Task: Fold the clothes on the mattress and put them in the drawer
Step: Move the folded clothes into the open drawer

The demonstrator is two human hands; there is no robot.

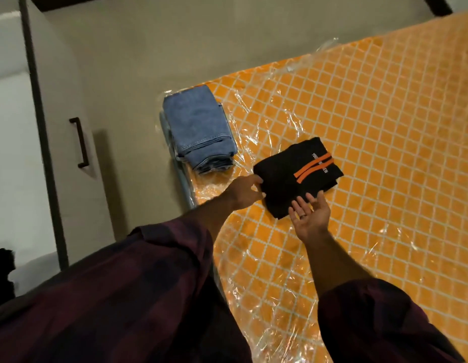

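Note:
A folded black garment (285, 176) with two orange stripes and white lettering lies on the orange quilted mattress (385, 127), which is wrapped in clear plastic. My left hand (244, 191) pinches the garment's near left edge. Palm up, my right hand (310, 214) has straight fingers whose tips touch the garment's near edge. A stack of folded blue jeans (201, 127) sits at the mattress's left corner, apart from both hands.
A pale cabinet door (70, 153) with a dark vertical handle (79, 142) stands to the left, across a strip of beige floor (128, 74). A dark object (1, 273) lies at the far left edge. Bare mattress stretches to the right.

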